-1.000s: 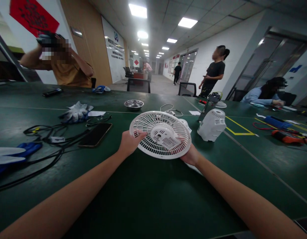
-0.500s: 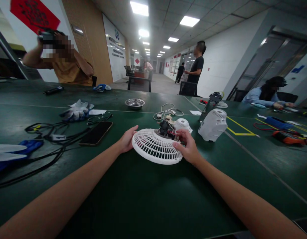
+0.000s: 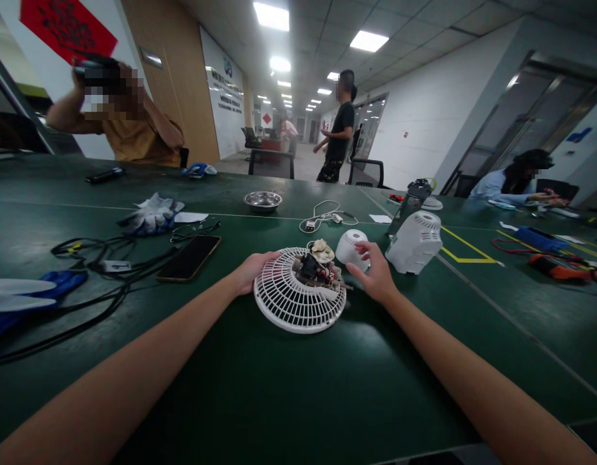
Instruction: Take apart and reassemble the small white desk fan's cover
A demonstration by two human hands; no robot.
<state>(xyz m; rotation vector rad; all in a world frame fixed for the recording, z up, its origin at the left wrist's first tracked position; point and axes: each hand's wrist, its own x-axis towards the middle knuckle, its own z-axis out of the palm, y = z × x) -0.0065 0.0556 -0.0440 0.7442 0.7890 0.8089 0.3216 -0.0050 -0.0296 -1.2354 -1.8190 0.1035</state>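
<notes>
My left hand (image 3: pixel 251 274) grips the left rim of a round white fan grille (image 3: pixel 298 315), its fingertips partly hidden at the edge. On the grille's middle sits an exposed motor (image 3: pixel 314 269) with dark parts, wires and a cream-coloured piece at its back. To the right, my right hand (image 3: pixel 377 279) is off the grille, thumb and fingers apart. Its fingers overlap a white vented motor cover (image 3: pixel 347 247) standing on the table; whether they touch it I cannot tell.
A white fan base (image 3: pixel 415 244) and a bottle (image 3: pixel 409 203) stand right. Behind lie a white cable (image 3: pixel 322 218) and metal bowl (image 3: pixel 263 201). A phone (image 3: pixel 189 258), black cables (image 3: pixel 109 284) and gloves (image 3: pixel 153 214) lie left. Other people are around the table.
My right hand has let go of the grille and moved to the motor cover. The grille now lies lower and turned, showing more of the motor. A standing person has moved left.
</notes>
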